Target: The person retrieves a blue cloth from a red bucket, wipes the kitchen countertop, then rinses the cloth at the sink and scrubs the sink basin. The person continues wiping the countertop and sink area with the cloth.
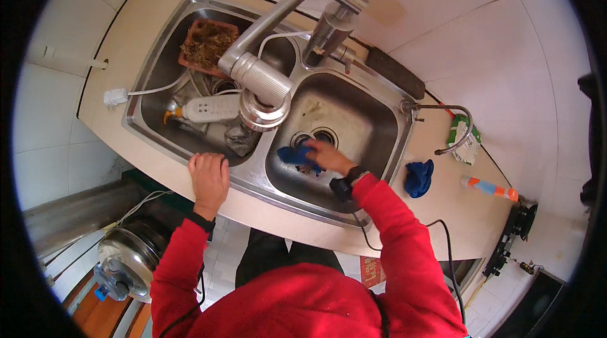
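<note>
My right hand [332, 157] is down in the right basin [358, 120] of a stainless steel double sink, holding a bunched blue cloth [293, 154] against the basin floor. Beside the cloth are the drain [325, 136] and a loose round metal piece [300, 139]. Dark specks lie around the cloth. My left hand [208, 181] rests flat over the sink's front rim at the left basin [159, 122], holding nothing. Close to its fingertips is a crumpled dark plastic bag [241, 138]. A white pump bottle [213, 108] with an orange nozzle lies in that basin.
A large metal faucet [265, 72] arches over the divider. A brown planter [208, 46] stands in the left basin. On the right counter lie another blue cloth [418, 178], a green-and-white packet [464, 141] and an orange-and-clear tube [491, 188]. A thin curved spout [467, 122] overhangs there.
</note>
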Demonstrator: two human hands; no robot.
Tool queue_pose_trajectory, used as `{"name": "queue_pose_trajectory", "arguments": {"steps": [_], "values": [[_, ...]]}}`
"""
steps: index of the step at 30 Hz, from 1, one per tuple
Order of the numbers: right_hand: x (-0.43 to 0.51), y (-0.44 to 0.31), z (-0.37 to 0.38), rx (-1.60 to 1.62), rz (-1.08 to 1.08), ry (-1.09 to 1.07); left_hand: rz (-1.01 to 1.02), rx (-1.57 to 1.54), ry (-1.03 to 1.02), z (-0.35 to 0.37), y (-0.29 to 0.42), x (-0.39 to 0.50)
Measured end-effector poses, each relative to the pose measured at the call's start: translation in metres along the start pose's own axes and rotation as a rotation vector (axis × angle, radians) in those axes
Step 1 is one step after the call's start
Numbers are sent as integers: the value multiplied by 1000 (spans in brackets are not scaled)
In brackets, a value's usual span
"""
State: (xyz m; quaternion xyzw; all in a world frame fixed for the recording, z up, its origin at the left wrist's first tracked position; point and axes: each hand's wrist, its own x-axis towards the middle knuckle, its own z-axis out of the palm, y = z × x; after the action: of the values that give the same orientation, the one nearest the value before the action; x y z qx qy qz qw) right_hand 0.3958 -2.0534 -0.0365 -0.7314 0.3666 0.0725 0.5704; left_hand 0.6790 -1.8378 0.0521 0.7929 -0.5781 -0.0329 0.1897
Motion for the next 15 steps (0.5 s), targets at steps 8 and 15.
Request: {"name": "queue_pose_trajectory", "arguments": {"steps": [8,15], "values": [[21,-8,-104,-197,-278,758,-3,24,-8,4,-1,-1],[92,45,-30,-528,-145,644,-9,14,-28,3,-2,-1]]}}
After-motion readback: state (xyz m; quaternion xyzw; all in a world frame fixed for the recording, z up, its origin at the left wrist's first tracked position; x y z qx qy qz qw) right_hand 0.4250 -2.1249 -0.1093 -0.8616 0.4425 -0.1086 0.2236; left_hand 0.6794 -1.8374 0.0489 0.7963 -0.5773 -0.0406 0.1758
